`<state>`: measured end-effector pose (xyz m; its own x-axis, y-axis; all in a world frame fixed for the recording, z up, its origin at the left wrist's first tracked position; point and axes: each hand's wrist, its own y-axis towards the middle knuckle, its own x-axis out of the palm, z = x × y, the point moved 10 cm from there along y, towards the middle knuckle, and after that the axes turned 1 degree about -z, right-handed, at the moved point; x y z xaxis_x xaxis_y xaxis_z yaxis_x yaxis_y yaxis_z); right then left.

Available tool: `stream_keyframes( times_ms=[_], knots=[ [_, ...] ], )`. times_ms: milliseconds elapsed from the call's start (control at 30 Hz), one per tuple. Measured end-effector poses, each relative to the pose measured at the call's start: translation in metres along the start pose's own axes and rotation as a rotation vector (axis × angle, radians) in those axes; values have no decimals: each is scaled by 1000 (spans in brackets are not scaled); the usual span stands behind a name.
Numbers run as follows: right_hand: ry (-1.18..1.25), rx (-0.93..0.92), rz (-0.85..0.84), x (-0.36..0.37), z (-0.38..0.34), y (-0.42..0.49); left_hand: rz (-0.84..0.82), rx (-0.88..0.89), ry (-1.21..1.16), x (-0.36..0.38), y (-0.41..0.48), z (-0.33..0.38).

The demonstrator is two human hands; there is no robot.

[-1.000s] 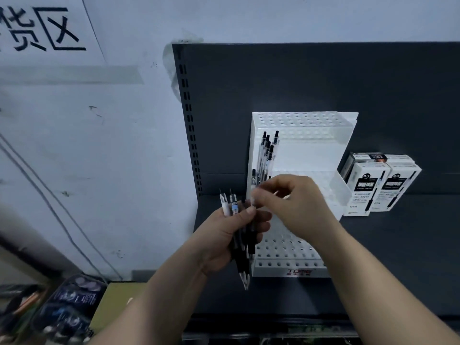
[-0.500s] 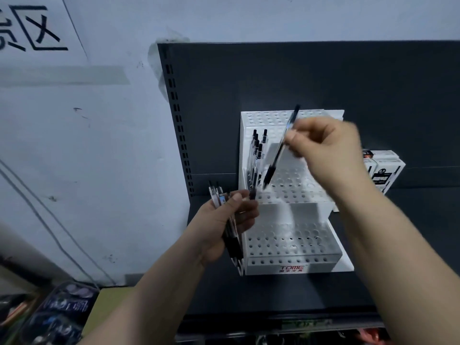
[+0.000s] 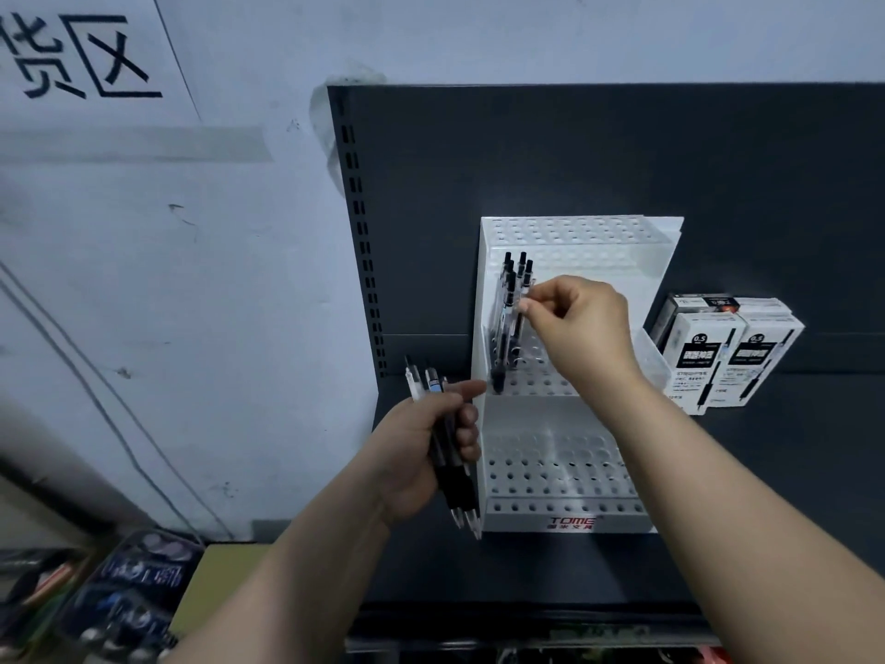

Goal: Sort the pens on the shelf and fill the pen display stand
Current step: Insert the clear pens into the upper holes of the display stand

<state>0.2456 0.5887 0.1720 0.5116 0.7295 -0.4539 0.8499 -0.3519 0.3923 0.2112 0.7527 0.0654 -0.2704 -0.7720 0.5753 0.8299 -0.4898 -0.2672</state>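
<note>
I see the white stand (image 3: pixel 565 519) sitting on the dark shelf (image 3: pixel 766 496) with its back to the grey panel (image 3: pixel 574 151). Its stepped tiers of holes face me, and there is a red logo on the front lip. My left hand (image 3: pixel 416 452) is at nine o'clock of the stand, just beside its left wall. Its fingers are curled tight round a bundle (image 3: pixel 450 476) of pens, and the thumb stretches out toward the stand. The bundle is roughly upright: clicker ends poke out at twelve o'clock of the fist, and the tips come out at six, close to the stand's front left corner. My right hand (image 3: pixel 579 328) is over the middle tier, thumb and forefinger pinched together on the upper part of one clear pen (image 3: pixel 518 337), the other fingers loosely curled behind. That pen is nearly upright, dark grip down toward the holes at the left end of the tier. It is right against the standing pens (image 3: pixel 503 323) clustered there with their black ends up. I cannot tell whether its tip is inside a hole. At three o'clock of the stand, white boxes (image 3: pixel 718 352) with pens printed on them sit on the shelf, a darker one behind them. At nine o'clock of the view is a pale wall (image 3: pixel 191 280), with black characters at eleven. At seven o'clock lie blurred packets (image 3: pixel 129 596).
</note>
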Motion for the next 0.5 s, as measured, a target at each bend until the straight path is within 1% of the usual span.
stream_keyframes(
  times_ms=[100, 133, 167, 233, 267, 333, 367, 433, 500],
  knots=[
    [28, -2, 46, -16, -4, -15, -89, -10, 24, 8, -5, -1],
    [39, -32, 47, -19, -10, -25, -117, 1, 50, 10, -7, 0],
    [44, -69, 13, -17, -18, -36, -140, 15, 81, 12, -8, 1],
    [27, -104, -152, 0, -29, -54, -184, 39, 147, 19, -10, 3],
    [11, -82, -253, 10, -29, -61, -209, 46, 179, 24, -12, 3],
    [38, 18, -412, 24, -23, -71, -253, 54, 217, 33, -13, 1],
    [85, 69, -461, 26, -20, -73, -266, 51, 221, 37, -13, -1],
    [194, 136, -482, 23, -18, -73, -278, 28, 207, 40, -13, -5],
    [299, 167, -398, 12, -17, -66, -287, -7, 185, 40, -11, -10]
  ],
)
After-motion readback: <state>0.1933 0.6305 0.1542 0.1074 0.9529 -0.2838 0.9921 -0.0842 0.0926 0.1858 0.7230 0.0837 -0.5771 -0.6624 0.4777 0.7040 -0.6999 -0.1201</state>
